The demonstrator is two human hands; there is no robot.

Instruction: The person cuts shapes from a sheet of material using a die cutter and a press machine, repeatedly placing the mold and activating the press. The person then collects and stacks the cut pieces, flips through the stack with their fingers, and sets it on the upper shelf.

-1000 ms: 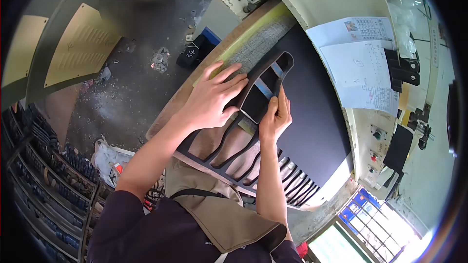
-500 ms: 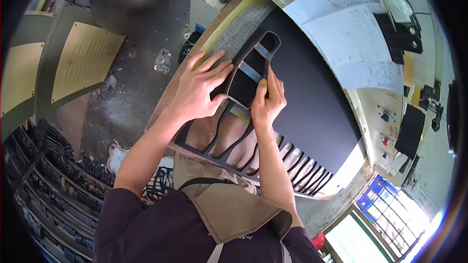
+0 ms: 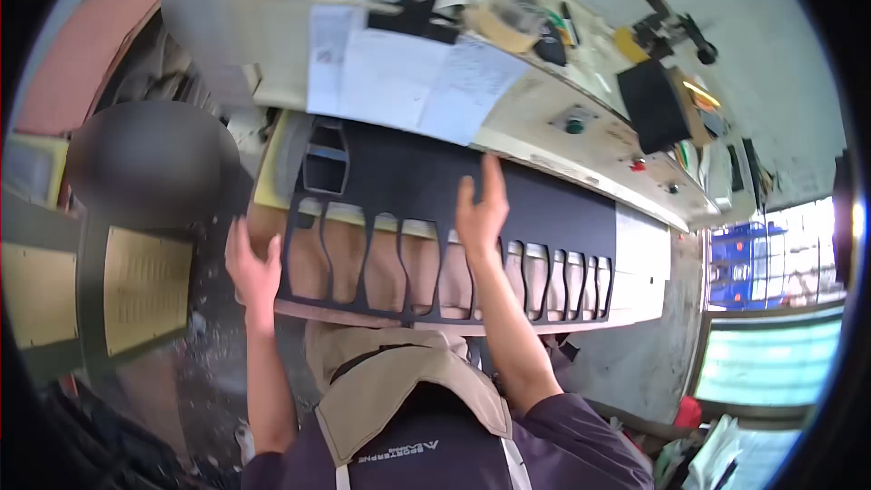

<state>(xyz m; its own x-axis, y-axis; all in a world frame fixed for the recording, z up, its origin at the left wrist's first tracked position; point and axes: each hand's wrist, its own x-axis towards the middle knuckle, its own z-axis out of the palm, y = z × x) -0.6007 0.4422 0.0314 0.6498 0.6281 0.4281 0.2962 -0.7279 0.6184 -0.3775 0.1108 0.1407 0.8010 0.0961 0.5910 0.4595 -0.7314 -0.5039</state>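
A black sheet point(image 3: 413, 172) lies on the work table, with a row of sole-shaped cut-outs along its near side. On the sheet's far left corner rests a dark frame-like cutting die point(image 3: 346, 183) with blue-grey crossbars. My left hand point(image 3: 254, 268) is off the table's left edge, fingers spread, holding nothing. Over the middle of the sheet is my right hand point(image 3: 481, 213), slightly blurred, its fingers apart and nothing in them. Neither hand touches the die.
Behind the sheet stands a pale machine body point(image 3: 535, 132) with knobs, papers and a black clip on it. A person with a blurred head point(image 3: 154, 163) is at the left. A cream cabinet panel point(image 3: 150, 277) is at lower left, a barred window point(image 3: 771, 254) at right.
Both hands have let go of the die and moved apart, left hand leftward, right hand over the sheet. The die stays on the sheet's corner. My view has turned.
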